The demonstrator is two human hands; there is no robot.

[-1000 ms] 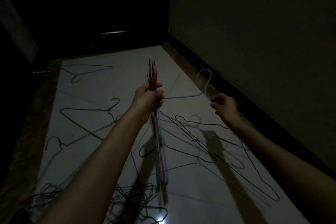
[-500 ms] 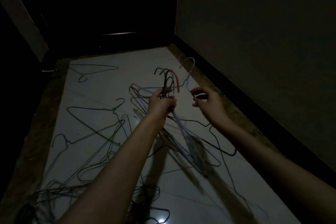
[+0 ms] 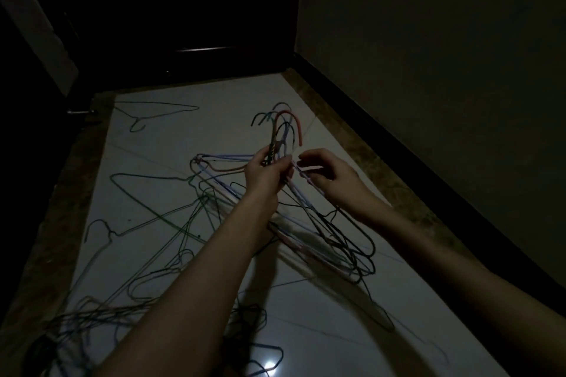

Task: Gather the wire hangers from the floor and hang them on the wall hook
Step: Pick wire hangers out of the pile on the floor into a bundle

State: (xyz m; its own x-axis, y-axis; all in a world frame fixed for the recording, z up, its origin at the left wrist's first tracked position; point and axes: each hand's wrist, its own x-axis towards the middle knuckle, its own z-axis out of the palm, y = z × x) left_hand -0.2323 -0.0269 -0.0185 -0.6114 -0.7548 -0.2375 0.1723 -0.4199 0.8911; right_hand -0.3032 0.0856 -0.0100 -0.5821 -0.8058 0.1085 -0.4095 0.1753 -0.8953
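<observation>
Two hands meet at the bundle: your left hand (image 3: 266, 171) grips the hanger necks (image 3: 272, 151), hooks (image 3: 286, 121) pointing up and away, frames trailing down toward you. Your right hand (image 3: 332, 176), just beside, pinches a pale hanger's wire (image 3: 306, 176). Loose hangers (image 3: 159, 202) lie on the floor (image 3: 214, 131) to your left.

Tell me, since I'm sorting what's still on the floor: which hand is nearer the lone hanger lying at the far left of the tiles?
Left. The left hand, gripping the bundle of hangers, is closer to the lone hanger; the right hand sits farther right, beyond the bundle.
</observation>
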